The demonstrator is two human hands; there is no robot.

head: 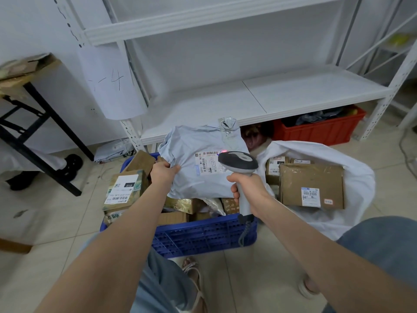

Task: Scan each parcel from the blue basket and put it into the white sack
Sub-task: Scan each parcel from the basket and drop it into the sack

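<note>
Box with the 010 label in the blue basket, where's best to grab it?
Probably across its narrow width, from above on the left: the box lies label-up on top of the pile at the blue basket's left edge, top and left side clear.

L hand (163, 171) grips grey parcel (194, 154); R hand (247, 188) holds scanner (238, 162).

A pale grey-blue mailer (191, 184) carries a white label (208, 164) printed with black barcodes. The scanner (239, 161) is light grey with a dark grey top and a red glow at its nose. The basket (203, 236) is bright blue with a moulded grid pattern and holds brown, gold and green-printed parcels (123, 190). At its 3 o'clock, a white sack (354, 177) holds brown cardboard boxes (311, 180). At 1 o'clock, a red crate (316, 132) sits under white shelving (270, 98).
</note>
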